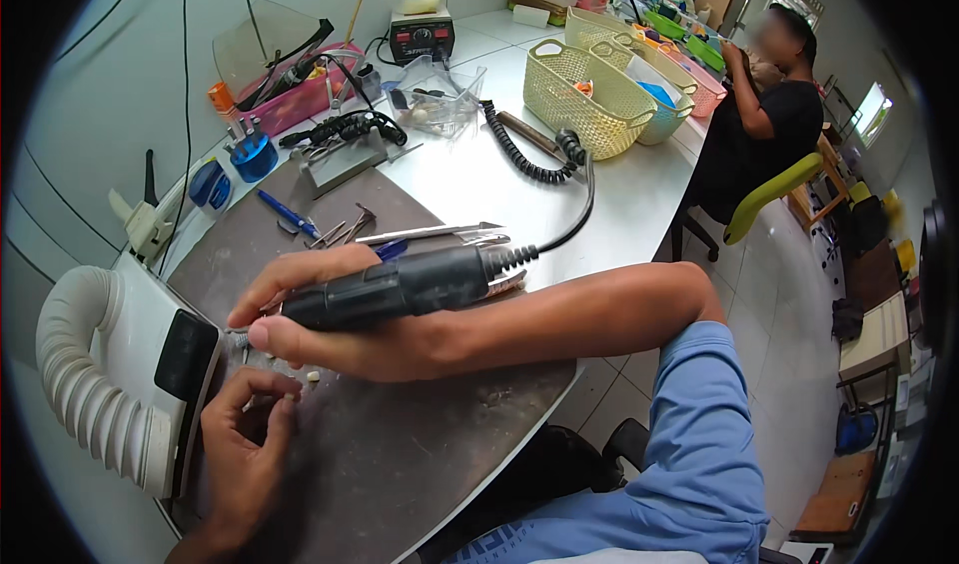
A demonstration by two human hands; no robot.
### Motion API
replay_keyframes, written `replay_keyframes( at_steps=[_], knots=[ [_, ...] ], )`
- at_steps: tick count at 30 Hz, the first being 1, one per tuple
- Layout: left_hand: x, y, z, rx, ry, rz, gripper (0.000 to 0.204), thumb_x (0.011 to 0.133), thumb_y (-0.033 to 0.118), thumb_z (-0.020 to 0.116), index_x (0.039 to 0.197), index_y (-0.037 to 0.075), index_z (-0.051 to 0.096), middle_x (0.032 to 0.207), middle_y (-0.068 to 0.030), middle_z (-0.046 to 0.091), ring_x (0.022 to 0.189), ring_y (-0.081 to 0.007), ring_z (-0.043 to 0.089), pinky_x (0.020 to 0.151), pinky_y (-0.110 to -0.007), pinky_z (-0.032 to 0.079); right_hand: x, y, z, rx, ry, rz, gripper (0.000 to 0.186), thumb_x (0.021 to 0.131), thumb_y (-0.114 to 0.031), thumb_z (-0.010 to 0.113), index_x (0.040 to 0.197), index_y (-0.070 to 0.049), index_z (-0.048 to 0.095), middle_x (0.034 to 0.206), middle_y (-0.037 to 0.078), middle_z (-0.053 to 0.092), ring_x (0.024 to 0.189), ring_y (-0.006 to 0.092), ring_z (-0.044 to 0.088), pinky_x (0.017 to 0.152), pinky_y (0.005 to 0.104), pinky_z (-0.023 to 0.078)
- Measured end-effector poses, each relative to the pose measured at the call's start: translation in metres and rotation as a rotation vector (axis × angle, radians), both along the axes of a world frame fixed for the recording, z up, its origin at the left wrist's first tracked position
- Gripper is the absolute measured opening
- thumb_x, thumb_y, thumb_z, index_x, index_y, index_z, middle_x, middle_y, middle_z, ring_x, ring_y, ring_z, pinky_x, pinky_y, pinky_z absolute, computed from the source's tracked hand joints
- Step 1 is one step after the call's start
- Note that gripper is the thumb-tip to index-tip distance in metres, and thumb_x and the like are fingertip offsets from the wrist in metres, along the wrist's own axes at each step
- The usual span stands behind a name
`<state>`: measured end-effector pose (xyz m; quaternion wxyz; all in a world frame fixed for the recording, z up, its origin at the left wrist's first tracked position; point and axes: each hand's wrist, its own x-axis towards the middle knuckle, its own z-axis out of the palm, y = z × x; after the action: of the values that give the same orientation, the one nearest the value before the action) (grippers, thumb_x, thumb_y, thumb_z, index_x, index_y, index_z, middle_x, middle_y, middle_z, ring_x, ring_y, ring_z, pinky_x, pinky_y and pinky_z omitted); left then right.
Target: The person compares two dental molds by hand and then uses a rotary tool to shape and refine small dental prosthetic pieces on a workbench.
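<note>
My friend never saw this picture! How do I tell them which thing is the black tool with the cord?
Find the white workbench with a dark mat on it. Over the mat, the person's right hand holds a thick black handpiece. Unlike the thin metal tools lying beyond it, it is fat and trails a black cord.

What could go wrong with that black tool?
The right hand grips the tool close above the left hand, so a slip might hurt those fingers. A tiny white bit lies loose beside them and could get knocked away. The curly cord bends near a basket, so it might snag.
</note>
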<state>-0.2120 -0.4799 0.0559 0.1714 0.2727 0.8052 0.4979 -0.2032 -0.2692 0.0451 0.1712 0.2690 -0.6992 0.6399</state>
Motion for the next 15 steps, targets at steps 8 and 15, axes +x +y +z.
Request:
replay_keyframes(
  at_steps=[8,15],
  knots=[
    [-0.026,0.037,-0.019,0.179,-0.004,-0.006,0.021,0.094,0.016,0.063,0.102,-0.003,0.059,0.092,-0.0031,0.062,0.086,-0.0078,0.057,0.078,-0.023,0.045,0.006,0.014,-0.004,-0.128,-0.082,-0.017,0.026,0.087,-0.02,0.065,0.101,0.001,0.064,0.087,0.012,0.068,0.077,0.0168,0.066,0.069,0.0294,0.052],
    [-0.031,0.023,-0.019,0.4,-0.024,0.049,0.017,0.095,0.011,0.06,0.107,0.0,0.06,0.098,-0.005,0.063,0.092,-0.0088,0.059,0.08,-0.023,0.047,0.001,0.01,0.006,0.009,-0.143,-0.143,0.025,0.089,-0.021,0.064,0.102,0.001,0.063,0.088,0.011,0.067,0.082,0.0165,0.067,0.074,0.0289,0.052]
  ],
)
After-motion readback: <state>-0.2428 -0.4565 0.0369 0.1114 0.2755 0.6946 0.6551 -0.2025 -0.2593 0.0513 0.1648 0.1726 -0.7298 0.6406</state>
